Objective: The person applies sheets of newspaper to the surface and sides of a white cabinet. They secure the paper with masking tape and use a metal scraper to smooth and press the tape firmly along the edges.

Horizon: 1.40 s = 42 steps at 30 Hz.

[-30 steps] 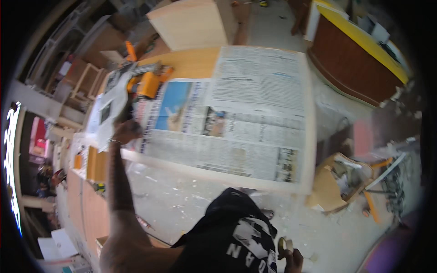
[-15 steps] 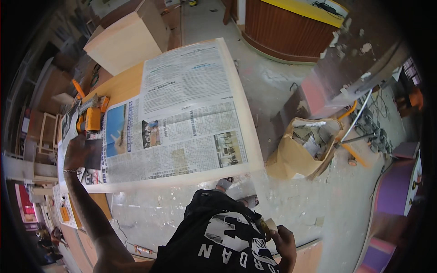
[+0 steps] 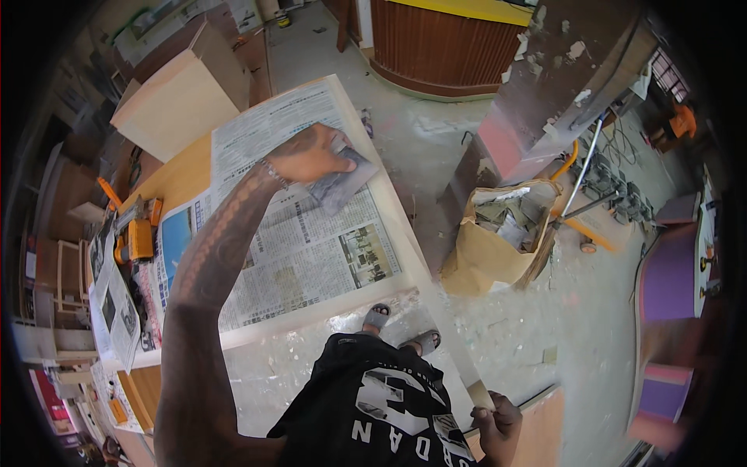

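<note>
My left hand [image 3: 307, 156] is over the far right part of the newspaper sheets [image 3: 299, 245], closed on a thin, dark grey flat piece [image 3: 342, 187] that is smeared by motion. The newspaper lies on a pale board-topped table. At the lower right, my right hand [image 3: 499, 424] pinches a pale tan strip [image 3: 481, 395], which looks like tape. From there a whitish band [image 3: 459, 362] stretches up to the near right corner of the table. Part of the strip inside the fingers is hidden.
An orange-yellow power tool [image 3: 138, 240] sits on the table's left side beside loose newspaper [image 3: 117, 311]. To the right stands a brown paper bag [image 3: 486, 253] filled with scraps. A pale wooden box [image 3: 183, 93] is behind the table, and a slatted wooden counter [image 3: 443, 50] stands farther back.
My left hand has swept from the table's left side to the far right of the newspaper, carrying the dark grey piece. My right hand has moved slightly down and right.
</note>
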### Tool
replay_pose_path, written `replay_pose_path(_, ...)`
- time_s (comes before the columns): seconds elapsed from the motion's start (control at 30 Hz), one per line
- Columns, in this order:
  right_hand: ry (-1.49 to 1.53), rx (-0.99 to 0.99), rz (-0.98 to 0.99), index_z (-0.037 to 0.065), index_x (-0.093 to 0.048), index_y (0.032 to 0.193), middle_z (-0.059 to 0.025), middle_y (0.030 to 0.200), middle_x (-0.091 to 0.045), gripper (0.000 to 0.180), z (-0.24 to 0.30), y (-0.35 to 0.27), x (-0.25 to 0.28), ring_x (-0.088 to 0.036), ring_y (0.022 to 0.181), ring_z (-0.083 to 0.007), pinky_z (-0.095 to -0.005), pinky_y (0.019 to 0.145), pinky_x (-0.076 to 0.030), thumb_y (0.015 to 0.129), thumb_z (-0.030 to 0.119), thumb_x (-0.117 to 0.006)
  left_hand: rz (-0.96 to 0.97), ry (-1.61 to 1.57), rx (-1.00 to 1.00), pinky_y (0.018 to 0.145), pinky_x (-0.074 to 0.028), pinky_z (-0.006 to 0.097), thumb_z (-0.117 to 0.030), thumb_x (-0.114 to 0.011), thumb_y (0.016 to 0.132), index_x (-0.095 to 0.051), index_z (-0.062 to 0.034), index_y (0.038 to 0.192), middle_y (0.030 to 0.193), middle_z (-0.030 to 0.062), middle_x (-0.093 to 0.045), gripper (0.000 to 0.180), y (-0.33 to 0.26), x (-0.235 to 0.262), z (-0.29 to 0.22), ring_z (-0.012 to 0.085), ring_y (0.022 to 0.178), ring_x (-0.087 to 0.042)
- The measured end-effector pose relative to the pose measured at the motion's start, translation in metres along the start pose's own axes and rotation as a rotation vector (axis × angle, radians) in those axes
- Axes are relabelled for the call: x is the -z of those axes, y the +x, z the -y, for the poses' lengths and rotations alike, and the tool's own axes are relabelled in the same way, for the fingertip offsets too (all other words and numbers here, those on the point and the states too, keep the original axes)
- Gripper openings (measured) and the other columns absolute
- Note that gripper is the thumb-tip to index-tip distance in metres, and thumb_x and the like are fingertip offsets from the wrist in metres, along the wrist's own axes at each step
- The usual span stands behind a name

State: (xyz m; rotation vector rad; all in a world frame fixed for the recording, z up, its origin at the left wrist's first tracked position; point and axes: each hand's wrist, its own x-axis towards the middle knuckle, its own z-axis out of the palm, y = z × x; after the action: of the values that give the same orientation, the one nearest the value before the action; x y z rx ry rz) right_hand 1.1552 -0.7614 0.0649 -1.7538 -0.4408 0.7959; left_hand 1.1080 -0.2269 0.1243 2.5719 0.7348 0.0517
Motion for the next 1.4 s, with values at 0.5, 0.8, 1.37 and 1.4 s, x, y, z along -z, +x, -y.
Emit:
replay_pose_path(0.5,-0.286,0.676,-0.107,-0.007,-0.062,0.087,-0.0146,0.082,-0.06,0.019,0.165,0.0,-0.056,-0.054,0.08,-0.0301,-0.0466,0.088,-0.047,0.085,0.01,-0.071,0.107,0.209,-0.125,0.089,-0.053,0.043,-0.031,-0.068,0.084,-0.067,0.0024,0.113,0.102,0.0235,-0.071,0.044,0.041,-0.025,-0.015,0.0357,0.099,-0.07)
replay_pose_path(0.8,-0.36,0.726,-0.36,-0.003,-0.059,0.091,-0.004,0.075,-0.053,0.058,0.228,0.033,-0.09,-0.053,0.068,-0.0182,-0.028,0.062,-0.043,0.081,0.05,-0.078,0.181,0.213,-0.093,0.087,-0.057,0.043,-0.009,-0.062,0.084,-0.069,0.0064,0.104,0.104,0.0272,-0.071,0.026,0.035,-0.023,-0.03,0.0386,0.101,-0.071)
replay_pose_path(1.37,-0.828,0.339,0.348,-0.001,-0.065,0.121,-0.005,0.097,-0.067,0.032,0.29,0.259,0.004,-0.062,0.087,-0.0114,-0.0267,0.075,-0.051,0.089,0.007,-0.064,0.219,0.202,-0.067,0.09,-0.055,0.042,-0.005,-0.06,0.087,-0.067,0.0028,0.11,0.109,0.0236,-0.071,0.025,0.025,-0.022,-0.032,0.0366,0.101,-0.071)
replay_pose_path(1.4,-0.808,0.369,0.202,-0.002,-0.065,0.12,-0.0057,0.095,-0.066,0.032,0.266,0.261,0.039,-0.062,0.085,-0.0125,-0.0276,0.074,-0.051,0.09,0.009,-0.065,0.191,0.184,-0.04,0.09,-0.055,0.042,-0.005,-0.06,0.087,-0.067,0.0028,0.11,0.109,0.0236,-0.071,0.025,0.024,-0.023,-0.031,0.0366,0.101,-0.071)
